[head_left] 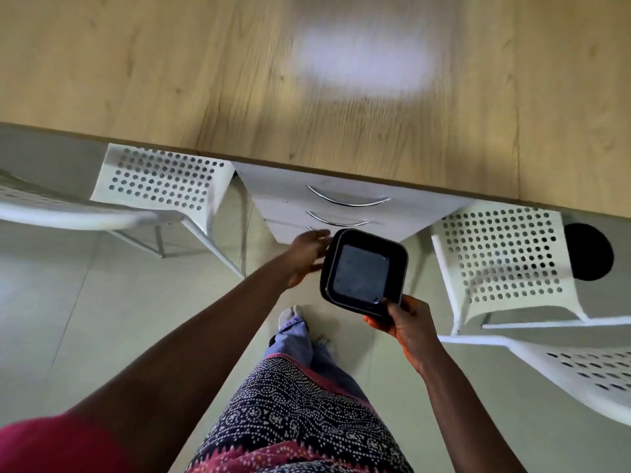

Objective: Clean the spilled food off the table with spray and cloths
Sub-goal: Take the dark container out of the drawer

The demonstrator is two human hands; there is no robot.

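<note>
The right hand (406, 322) pinches the black square container's (363, 273) near corner; the left hand (305, 257), fingers apparently spread, touches its left side, the table (205, 80) lying ahead.

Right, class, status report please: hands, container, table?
Right hand grips black container at its near corner. Left hand touches its left side. Container held above floor, short of wooden table.

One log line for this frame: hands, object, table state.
right hand: grips black container at near corner | left hand: open, touching its left edge | container: below table edge, looks empty | spray, cloths: not in view
</note>
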